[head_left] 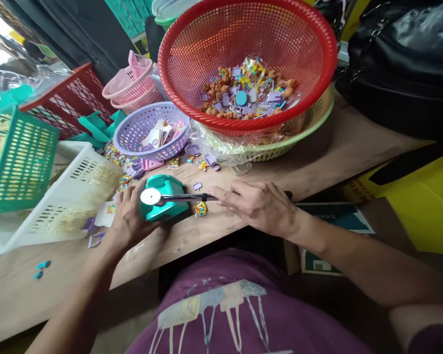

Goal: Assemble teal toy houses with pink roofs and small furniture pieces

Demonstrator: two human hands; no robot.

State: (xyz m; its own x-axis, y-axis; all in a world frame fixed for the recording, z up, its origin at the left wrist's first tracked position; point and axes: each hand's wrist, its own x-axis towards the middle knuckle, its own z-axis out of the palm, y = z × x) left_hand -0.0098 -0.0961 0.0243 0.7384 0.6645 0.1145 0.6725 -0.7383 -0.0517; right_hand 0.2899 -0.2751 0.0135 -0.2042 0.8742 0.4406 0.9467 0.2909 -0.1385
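My left hand [127,214] is wrapped round the left side of a teal plastic toy casing [170,209], holding it on the table. In my right hand [256,204] is the dark, slim handle of a mallet [184,197]; its round white head [151,196] is over the casing. Whether the head touches the casing I cannot tell. A small bagged set of yellow and orange pieces [201,210] lies just right of the casing, below the mallet's shaft. Above the shaft lies a small lilac frame-shaped piece [197,186].
A large red basket [173,93] of small toy parts rests on a pale green one [302,137] behind my hands. A purple basket [125,140], a white crate [70,196] and a teal basket [29,157] stand to the left. A black bag [395,88] sits at the right.
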